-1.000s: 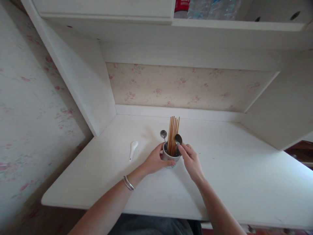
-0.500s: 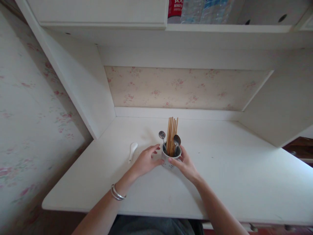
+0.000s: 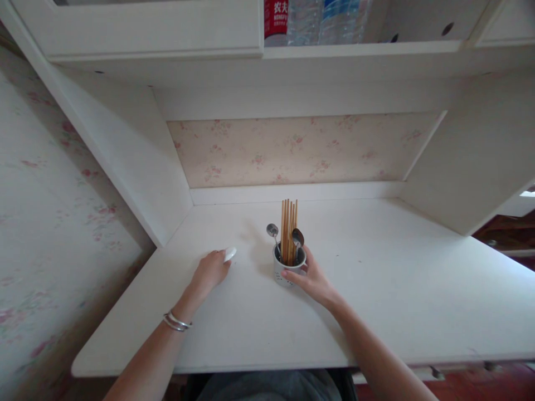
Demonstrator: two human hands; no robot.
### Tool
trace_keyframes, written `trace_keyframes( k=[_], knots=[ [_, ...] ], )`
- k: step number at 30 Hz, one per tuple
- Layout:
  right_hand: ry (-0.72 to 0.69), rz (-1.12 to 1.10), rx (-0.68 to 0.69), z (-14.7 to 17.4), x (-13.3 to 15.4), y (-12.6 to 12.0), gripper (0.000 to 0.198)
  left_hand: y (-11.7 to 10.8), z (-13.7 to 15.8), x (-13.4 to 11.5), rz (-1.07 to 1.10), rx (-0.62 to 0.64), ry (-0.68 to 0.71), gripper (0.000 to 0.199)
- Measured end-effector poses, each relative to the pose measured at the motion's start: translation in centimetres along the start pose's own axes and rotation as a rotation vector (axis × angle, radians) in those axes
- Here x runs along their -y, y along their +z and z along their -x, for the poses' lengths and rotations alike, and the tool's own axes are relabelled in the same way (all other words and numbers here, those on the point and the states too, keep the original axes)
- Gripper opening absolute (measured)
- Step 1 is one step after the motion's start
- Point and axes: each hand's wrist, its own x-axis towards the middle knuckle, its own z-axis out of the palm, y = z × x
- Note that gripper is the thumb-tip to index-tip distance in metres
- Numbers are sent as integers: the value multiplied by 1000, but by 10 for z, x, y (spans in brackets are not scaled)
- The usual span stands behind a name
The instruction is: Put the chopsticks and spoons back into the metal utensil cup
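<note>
My left hand [image 3: 212,269] is closed around the handle of a white soup spoon [image 3: 229,254]; only its bowl pokes out past the fingers. To the right, a light grey utensil holder [image 3: 283,275] with small holes in its side stands upright on the desk. My right hand [image 3: 312,279] grips its right side, thumb across the front near the rim and fingers partly hidden behind. Several wooden chopsticks [image 3: 287,231] rise from the holder. A metal spoon [image 3: 272,230] leans out on the left, and a darker metal spoon [image 3: 298,237] leans on the right.
The white desk [image 3: 376,301] runs under both hands, with a side panel [image 3: 112,139] at the left. Overhead, an open shelf [image 3: 359,53] holds plastic bottles [image 3: 305,22] and a red-labelled pack [image 3: 276,19]. Floral wallpaper [image 3: 309,147] covers the back.
My left hand has left the holder's side, moved left and closed on the white spoon. My right hand stays on the holder. The camera view has shifted slightly.
</note>
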Motion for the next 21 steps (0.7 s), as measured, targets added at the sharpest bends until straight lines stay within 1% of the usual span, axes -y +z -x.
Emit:
trace_keyframes(
  k=[3,5,6,8,10,12,14,16,17,19,21],
  knots=[
    [3,6,-8,0,0,0,85,-8,-4,-7,7,-7,-6,23],
    [4,22,-13,1,2,0,85,-19,-6,-13,117,-57,15,26],
    [7,32,-13,2,3,0,85,-26,-6,-17,238,-96,44,27],
    [12,42,-12,2,4,0,84,-43,-4,-29,576,-175,121,26],
    [5,45,-13,2,4,0,85,-61,0,-47,864,-211,175,31],
    [-12,47,-15,1,4,1,84,-77,3,-67,997,-224,175,36],
    [-24,47,-16,1,5,1,83,-86,5,-87,1076,-244,198,37],
    [-23,35,-10,1,6,1,83,-86,5,-105,1049,-286,251,34],
    [-22,29,-6,1,6,1,82,-83,5,-112,989,-312,283,33],
    [-24,27,-4,2,6,1,81,-70,4,-124,811,-352,331,34],
    [-36,40,-14,2,6,1,79,-54,6,-133,643,-371,347,35]
  ],
)
